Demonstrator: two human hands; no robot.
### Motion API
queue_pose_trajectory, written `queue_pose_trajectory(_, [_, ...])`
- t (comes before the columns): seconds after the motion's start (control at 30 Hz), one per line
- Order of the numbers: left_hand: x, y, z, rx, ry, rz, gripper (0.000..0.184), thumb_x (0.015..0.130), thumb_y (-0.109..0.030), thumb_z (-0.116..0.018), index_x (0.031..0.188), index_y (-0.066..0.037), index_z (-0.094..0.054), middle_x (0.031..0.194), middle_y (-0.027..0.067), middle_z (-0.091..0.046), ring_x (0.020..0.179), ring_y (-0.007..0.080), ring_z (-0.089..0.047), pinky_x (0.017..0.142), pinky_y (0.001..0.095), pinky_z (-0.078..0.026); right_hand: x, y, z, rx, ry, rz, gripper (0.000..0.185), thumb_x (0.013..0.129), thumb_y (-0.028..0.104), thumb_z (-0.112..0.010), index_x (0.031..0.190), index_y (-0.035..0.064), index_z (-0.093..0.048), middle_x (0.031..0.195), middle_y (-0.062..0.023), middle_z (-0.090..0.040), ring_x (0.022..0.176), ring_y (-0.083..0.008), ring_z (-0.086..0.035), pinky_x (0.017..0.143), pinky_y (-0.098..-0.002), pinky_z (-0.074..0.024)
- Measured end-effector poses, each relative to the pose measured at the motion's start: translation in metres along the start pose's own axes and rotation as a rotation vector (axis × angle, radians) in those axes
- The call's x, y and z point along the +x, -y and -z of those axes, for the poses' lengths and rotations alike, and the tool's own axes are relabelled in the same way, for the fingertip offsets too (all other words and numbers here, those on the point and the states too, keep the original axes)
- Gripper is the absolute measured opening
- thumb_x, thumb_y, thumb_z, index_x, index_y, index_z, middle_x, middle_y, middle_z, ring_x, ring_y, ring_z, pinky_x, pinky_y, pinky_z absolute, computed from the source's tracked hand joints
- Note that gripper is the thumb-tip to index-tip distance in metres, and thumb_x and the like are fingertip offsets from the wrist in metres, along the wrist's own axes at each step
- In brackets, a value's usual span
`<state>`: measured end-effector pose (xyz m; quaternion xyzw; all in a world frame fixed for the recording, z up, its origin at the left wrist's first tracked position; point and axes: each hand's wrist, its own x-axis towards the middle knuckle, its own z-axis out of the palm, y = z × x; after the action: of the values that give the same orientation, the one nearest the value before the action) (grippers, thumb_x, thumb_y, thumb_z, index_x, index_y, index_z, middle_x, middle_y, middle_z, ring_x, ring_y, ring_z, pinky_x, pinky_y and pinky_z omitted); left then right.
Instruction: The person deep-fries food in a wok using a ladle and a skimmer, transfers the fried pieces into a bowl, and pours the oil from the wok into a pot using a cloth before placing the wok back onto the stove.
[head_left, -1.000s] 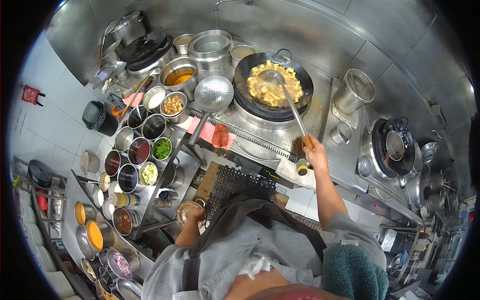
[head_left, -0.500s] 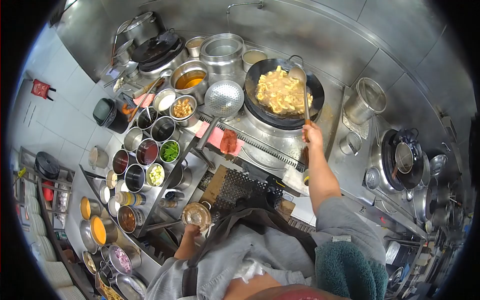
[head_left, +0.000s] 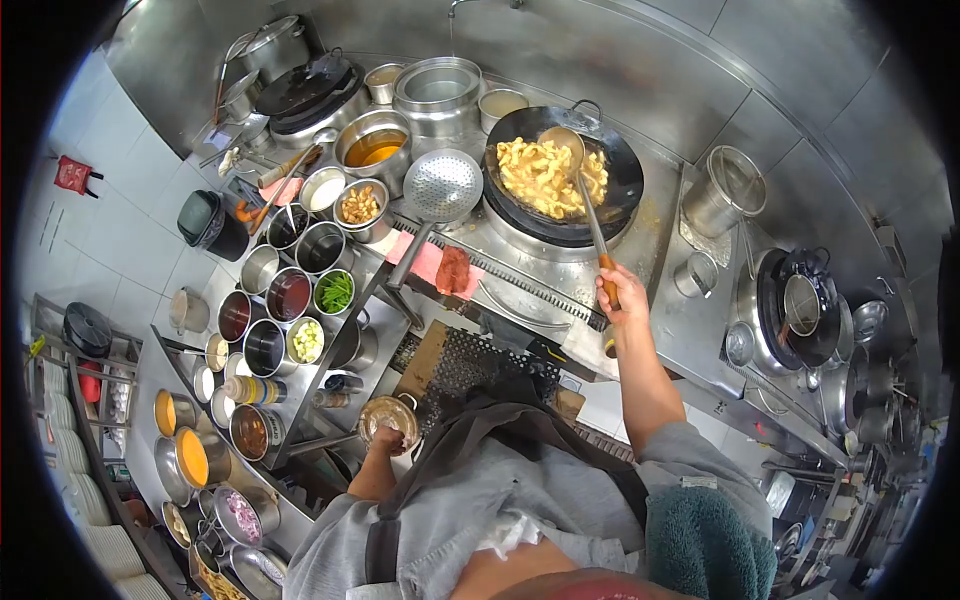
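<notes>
Ladle (head_left: 593,220) slants over the wok (head_left: 627,188), bowl end away from the cook

From where I stand, the right hand (head_left: 626,297) is closed around the ladle's wooden grip, fingers wrapped tight. The long axis runs from that fist, over the near rim, away from the body and a touch leftward. The ladle's bowl sits inside the wok, at the far edge of the glossy golden pieces (head_left: 535,178).

Down low, the left hand (head_left: 387,440) is at the near edge of a round pan (head_left: 383,412); I can't tell whether its fingers are clamped on it. Left of the wok lies a perforated skimmer (head_left: 442,185), its handle pointing back toward the cook, across a pink cloth (head_left: 425,262).
</notes>
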<state>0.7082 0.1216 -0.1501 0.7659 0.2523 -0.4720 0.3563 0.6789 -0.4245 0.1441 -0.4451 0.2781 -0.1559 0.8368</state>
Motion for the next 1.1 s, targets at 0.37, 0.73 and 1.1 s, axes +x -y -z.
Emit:
queue_pose_trajectory(0.37, [0.044, -0.005, -0.001, 0.362, 0.151, -0.29, 0.015, 0.077, -0.014, -0.059, 0.066, -0.004, -0.057, 0.056, 0.0085, -0.052, 0.051, 0.0239, -0.059, 0.044, 0.0382, -0.047, -0.069, 0.036, -0.003, -0.463, -0.05, 0.079, 0.061, 0.077, 0.006, -0.058, 0.135, -0.0004, -0.037, 0.071, -0.0072, -0.054, 0.035, -0.0118, -0.042, 0.029, -0.0248, -0.0309])
queue_pose_trajectory(0.73, [0.106, 0.003, 0.01, 1.158, 0.176, -0.924, 0.017, 0.078, -0.02, -0.06, 0.081, -0.003, -0.065, 0.07, 0.0117, -0.062, 0.062, 0.0251, -0.063, 0.054, 0.0415, -0.053, -0.072, -0.014, 0.034, -1.363, -0.175, 0.185, 0.059, 0.077, 0.015, -0.056, 0.134, 0.0122, -0.041, 0.096, -0.0262, -0.061, 0.097, -0.0417, -0.056, 0.085, -0.0415, -0.0439])
queue_pose_trajectory(1.1, [0.051, 0.01, -0.003, 0.383, 0.103, -0.216, 0.022, 0.076, -0.026, -0.061, 0.081, -0.005, -0.065, 0.069, 0.01, -0.062, 0.062, 0.0211, -0.063, 0.055, 0.039, -0.051, -0.044, -0.007, 0.012, -1.251, -0.179, 0.442, 0.054, 0.078, 0.014, -0.054, 0.131, 0.0103, -0.045, 0.099, -0.0277, -0.059, 0.094, -0.0412, -0.057, 0.083, -0.045, -0.0448])
